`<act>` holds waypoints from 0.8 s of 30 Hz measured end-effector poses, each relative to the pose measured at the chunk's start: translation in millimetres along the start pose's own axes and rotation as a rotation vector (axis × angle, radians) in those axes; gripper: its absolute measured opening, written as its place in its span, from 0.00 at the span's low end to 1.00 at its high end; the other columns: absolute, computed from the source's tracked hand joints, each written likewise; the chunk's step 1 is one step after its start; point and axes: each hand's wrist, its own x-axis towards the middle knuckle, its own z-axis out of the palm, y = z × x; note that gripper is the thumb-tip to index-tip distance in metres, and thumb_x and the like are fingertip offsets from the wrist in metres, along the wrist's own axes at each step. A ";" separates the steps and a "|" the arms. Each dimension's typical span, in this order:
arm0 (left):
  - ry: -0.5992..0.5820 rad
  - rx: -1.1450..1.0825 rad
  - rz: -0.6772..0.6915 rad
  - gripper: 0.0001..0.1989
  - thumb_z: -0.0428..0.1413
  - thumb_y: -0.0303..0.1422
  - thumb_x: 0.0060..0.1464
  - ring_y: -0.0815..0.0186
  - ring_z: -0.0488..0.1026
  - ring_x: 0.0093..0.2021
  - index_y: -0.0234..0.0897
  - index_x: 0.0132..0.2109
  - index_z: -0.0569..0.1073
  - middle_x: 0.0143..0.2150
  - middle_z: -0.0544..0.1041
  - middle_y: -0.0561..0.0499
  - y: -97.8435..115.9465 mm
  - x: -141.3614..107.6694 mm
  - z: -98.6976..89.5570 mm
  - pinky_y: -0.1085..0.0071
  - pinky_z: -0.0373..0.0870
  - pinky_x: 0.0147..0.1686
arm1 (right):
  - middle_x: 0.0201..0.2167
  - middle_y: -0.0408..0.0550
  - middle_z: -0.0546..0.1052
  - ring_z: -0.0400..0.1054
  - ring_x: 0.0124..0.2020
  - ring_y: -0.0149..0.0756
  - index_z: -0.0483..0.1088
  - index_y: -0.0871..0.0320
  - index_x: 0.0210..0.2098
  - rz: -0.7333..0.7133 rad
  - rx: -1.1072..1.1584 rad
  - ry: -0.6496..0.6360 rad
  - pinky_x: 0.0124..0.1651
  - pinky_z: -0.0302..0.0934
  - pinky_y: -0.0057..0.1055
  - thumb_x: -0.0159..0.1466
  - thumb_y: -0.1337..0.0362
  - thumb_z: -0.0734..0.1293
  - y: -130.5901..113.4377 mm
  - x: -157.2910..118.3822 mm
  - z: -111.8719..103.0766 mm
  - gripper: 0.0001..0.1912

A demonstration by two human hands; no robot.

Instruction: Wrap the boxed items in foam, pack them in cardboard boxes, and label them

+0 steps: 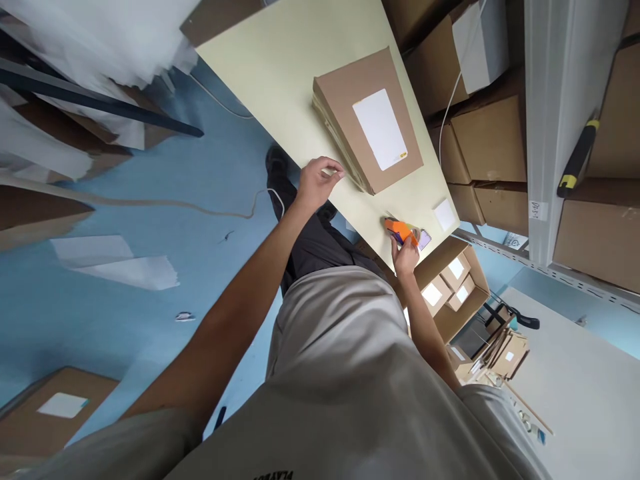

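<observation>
A brown cardboard box (337, 87) with a large white label (380, 130) lies on the pale yellow table (280, 60). Beside the box's near lower edge is my left hand (319, 183), its thumb and fingertips pinched together. Whatever may be between those fingertips is too small to make out. My right hand (406, 259) grips an orange tape dispenser (397, 228), held low over the table near its right end. A small purple patterned piece (425, 239) and a white square of paper (444, 215) lie close to the dispenser.
Shelves of cardboard boxes (493, 140) line the table's right side, with a black-and-yellow cutter (579, 158) on a shelf upright. An open carton (453, 327) holding smaller labelled boxes stands by my right arm. A white cable (200, 208) and paper scraps (125, 267) lie on the blue floor.
</observation>
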 end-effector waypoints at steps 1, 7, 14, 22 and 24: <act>0.006 0.002 0.005 0.08 0.70 0.39 0.59 0.56 0.81 0.50 0.44 0.39 0.81 0.44 0.85 0.47 1.1 1.4 2.0 0.59 0.82 0.52 | 0.43 0.72 0.85 0.81 0.46 0.59 0.71 0.75 0.64 0.010 0.009 -0.005 0.49 0.74 0.43 0.82 0.47 0.62 -1.1 0.7 0.7 0.32; 0.089 0.019 0.022 0.10 0.70 0.44 0.62 0.56 0.82 0.48 0.44 0.41 0.81 0.44 0.86 0.47 3.7 10.8 26.9 0.58 0.83 0.53 | 0.48 0.76 0.85 0.83 0.50 0.60 0.65 0.79 0.72 0.002 0.013 -0.016 0.53 0.74 0.44 0.82 0.49 0.61 -6.9 -0.2 -1.3 0.36; 0.306 -0.142 -0.050 0.31 0.66 0.56 0.68 0.54 0.83 0.60 0.49 0.70 0.75 0.67 0.81 0.42 7.6 18.1 74.1 0.56 0.83 0.60 | 0.48 0.72 0.85 0.83 0.50 0.57 0.65 0.76 0.73 0.023 -0.024 -0.079 0.52 0.75 0.42 0.83 0.46 0.59 -18.1 -4.4 -6.4 0.37; 0.165 -0.147 -0.101 0.45 0.60 0.65 0.68 0.46 0.60 0.85 0.48 0.81 0.63 0.83 0.62 0.38 40.6 -29.0 124.2 0.50 0.64 0.81 | 0.47 0.75 0.85 0.83 0.49 0.60 0.64 0.79 0.72 0.036 0.013 -0.015 0.47 0.74 0.42 0.82 0.48 0.62 -17.7 -5.7 -7.4 0.38; 0.074 -0.156 -0.101 0.48 0.61 0.64 0.68 0.45 0.52 0.87 0.47 0.82 0.59 0.86 0.57 0.36 41.3 -35.0 137.5 0.45 0.55 0.85 | 0.46 0.75 0.85 0.83 0.48 0.60 0.65 0.79 0.71 0.034 -0.013 -0.016 0.48 0.74 0.42 0.82 0.47 0.62 -16.3 -6.2 -8.0 0.37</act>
